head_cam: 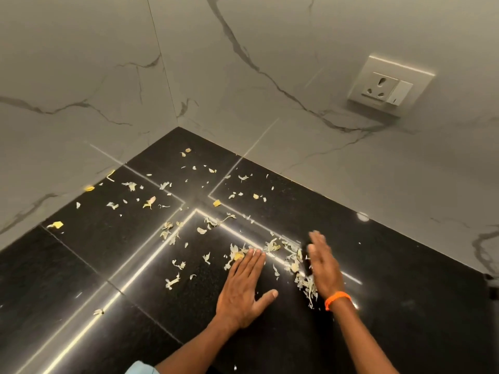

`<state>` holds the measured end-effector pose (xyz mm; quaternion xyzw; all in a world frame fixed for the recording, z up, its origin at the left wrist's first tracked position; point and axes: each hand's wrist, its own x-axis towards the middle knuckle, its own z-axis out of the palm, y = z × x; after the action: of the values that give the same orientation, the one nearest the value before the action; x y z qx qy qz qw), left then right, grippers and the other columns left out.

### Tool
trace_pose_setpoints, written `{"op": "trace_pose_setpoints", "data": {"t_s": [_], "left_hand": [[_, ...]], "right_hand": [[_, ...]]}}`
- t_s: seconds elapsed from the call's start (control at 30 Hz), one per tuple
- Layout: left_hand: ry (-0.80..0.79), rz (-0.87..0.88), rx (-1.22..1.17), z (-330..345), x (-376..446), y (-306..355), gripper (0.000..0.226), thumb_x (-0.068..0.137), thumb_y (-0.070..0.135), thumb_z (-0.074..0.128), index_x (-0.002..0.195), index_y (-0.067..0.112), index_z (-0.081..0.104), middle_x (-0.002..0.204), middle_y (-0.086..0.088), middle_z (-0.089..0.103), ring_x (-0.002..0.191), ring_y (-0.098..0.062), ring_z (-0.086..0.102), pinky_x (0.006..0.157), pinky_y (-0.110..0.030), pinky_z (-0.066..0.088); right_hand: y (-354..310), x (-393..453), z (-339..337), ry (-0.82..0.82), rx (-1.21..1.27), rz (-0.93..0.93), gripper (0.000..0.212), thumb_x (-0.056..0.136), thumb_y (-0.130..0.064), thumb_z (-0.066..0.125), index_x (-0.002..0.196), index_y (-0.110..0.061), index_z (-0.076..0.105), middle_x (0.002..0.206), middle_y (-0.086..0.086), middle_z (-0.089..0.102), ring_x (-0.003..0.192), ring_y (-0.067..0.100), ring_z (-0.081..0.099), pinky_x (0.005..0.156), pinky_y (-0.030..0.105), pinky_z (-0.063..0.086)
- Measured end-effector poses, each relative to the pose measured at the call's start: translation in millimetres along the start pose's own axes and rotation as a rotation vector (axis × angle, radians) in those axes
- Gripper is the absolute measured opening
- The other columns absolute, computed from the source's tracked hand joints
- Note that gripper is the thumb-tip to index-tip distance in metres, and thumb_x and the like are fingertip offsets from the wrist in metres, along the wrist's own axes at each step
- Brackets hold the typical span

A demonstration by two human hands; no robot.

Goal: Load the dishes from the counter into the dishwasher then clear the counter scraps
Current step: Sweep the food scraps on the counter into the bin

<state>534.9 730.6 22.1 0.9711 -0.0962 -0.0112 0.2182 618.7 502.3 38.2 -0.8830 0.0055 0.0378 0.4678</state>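
Right hand [322,261] motion-blurred, perhaps edge-on; both forearms cut off at the bottom edge.

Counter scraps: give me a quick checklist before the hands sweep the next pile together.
1. Left hand flat on the counter, fingers straight: ok.
2. Right hand on edge beside the gathered scraps: ok.
3. Dishes off this stretch of counter: ok.
4. Far scraps near the corner collected: not ok.
5. Wall socket clear of the sweep: ok.
6. Bin or container ready for the pile: cannot tell.
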Motion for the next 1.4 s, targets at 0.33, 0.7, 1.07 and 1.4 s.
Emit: {"op": "trace_pose_setpoints", "data": {"t_s": [0.33,0.7,1.07,1.4], "left_hand": [[-0.234,0.392,0.113,-19.6,-57.5,-7.6,0.091,0.097,0.076,0.029,0.163,0.019,0.002,0.17,0.003,-0.008,0.155,-0.014,-0.016,0.124,-0.047,-0.003],[-0.269,0.293,0.262,-18.0,-54.0,-60.2,0.074,0.102,0.07,0.017,0.163,0.029,0.006,0.17,0.01,0.001,0.155,-0.011,-0.014,0.125,-0.043,-0.001],[-0.196,0.217,0.187,-26.4,-74.7,-49.3,0.08,0.102,0.07,0.019,0.163,0.019,0.009,0.17,0.001,-0.003,0.156,-0.015,-0.014,0.125,-0.043,-0.002],[-0.193,0.166,0.21,-21.2,-88.5,-63.8,0.061,0.108,0.054,0.017,0.163,0.028,0.009,0.169,0.011,0.003,0.156,-0.012,-0.011,0.124,-0.041,-0.002]], "right_hand": [[12.6,-69.4,37.6,0.208,-0.674,0.194,0.08,0.099,-0.065,0.003,0.158,-0.012,0.017,0.165,0.005,0.014,0.154,0.019,0.004,0.125,0.044,0.007],[-49.6,-29.2,92.0,-0.063,-0.073,0.013,0.067,0.101,-0.059,0.034,0.157,-0.023,0.024,0.164,-0.004,0.017,0.151,0.007,0.011,0.125,0.038,0.011],[-21.9,-80.5,93.6,0.044,-0.677,0.101,0.074,0.1,-0.064,0.009,0.158,-0.017,0.01,0.164,-0.002,0.003,0.153,0.014,-0.003,0.123,0.036,-0.004],[8.1,-103.2,58.1,0.344,-0.504,0.251,0.073,0.101,-0.055,0.018,0.152,-0.005,0.031,0.161,0.013,0.029,0.152,0.025,0.017,0.124,0.049,0.012]]}}
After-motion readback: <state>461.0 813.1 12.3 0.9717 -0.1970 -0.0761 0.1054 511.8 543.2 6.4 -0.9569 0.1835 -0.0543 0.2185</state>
